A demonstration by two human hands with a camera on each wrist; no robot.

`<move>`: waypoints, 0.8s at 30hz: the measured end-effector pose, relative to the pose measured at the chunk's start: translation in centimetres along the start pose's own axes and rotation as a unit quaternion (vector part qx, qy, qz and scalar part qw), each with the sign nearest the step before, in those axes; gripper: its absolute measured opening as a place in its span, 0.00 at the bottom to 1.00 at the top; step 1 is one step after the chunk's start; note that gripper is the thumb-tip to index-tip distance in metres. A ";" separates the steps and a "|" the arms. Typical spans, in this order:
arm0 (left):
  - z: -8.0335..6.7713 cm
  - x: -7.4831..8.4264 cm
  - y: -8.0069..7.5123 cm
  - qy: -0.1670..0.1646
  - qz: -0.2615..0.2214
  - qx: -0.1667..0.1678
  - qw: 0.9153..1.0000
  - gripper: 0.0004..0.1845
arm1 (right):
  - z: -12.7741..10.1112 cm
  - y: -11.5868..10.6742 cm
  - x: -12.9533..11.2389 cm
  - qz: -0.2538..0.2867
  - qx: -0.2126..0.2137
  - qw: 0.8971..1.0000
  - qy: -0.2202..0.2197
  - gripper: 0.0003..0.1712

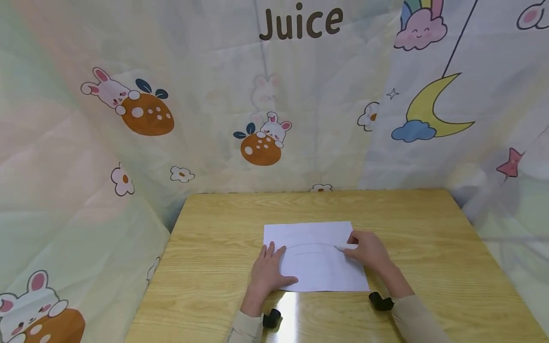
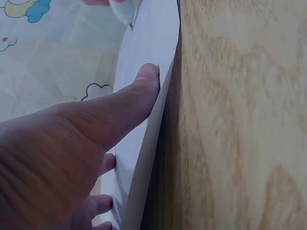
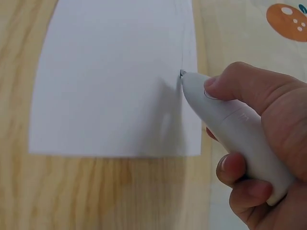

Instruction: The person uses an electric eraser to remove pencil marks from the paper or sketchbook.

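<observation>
A white sheet of paper (image 1: 315, 255) lies on the wooden table (image 1: 214, 238) with a faint curved pencil-like line drawn across it. My left hand (image 1: 269, 269) lies flat on the sheet's left edge, fingers straight, thumb (image 2: 129, 98) pressing the paper (image 2: 148, 57) down. My right hand (image 1: 369, 250) grips a white pen (image 3: 225, 120) whose tip touches the paper (image 3: 115, 81) near its right edge, at the end of the drawn line. The same pen's tip (image 2: 122, 12) shows at the top of the left wrist view.
Cartoon-print curtains (image 1: 257, 105) wall in the table on three sides. Black wrist camera mounts (image 1: 379, 301) sit near the table's front edge. Bare wood lies around the sheet on all sides.
</observation>
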State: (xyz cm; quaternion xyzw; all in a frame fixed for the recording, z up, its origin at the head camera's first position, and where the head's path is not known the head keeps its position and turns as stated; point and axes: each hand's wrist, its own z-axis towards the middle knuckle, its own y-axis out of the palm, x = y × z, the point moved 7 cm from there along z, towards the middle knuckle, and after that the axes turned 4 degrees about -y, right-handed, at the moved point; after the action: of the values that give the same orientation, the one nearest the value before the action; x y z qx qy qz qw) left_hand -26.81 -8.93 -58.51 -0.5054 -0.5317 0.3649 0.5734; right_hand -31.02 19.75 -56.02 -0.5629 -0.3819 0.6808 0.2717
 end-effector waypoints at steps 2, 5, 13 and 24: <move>0.1 0.0 0.1 0.000 0.003 -0.002 1.000 0.53 | 0.0 -0.1 0.1 -0.005 0.000 1.000 0.007 0.10; 0.1 -0.1 0.3 0.001 0.003 -0.007 1.000 0.53 | 0.1 -0.1 0.0 -0.009 -0.004 1.000 0.004 0.10; -0.2 -0.3 -0.1 -0.005 -0.003 -0.002 1.000 0.53 | 0.0 -0.2 0.1 -0.021 0.002 1.000 0.022 0.10; -0.2 0.0 -0.5 -0.003 -0.015 -0.002 1.000 0.52 | 0.3 -0.6 0.3 -0.007 -0.011 1.000 0.015 0.10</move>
State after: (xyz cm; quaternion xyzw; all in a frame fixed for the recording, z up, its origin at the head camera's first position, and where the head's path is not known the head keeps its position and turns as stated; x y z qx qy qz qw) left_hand -26.62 -9.06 -58.01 -0.4979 -0.5416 0.3565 0.5759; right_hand -31.42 20.32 -55.66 -0.5729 -0.3891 0.6664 0.2763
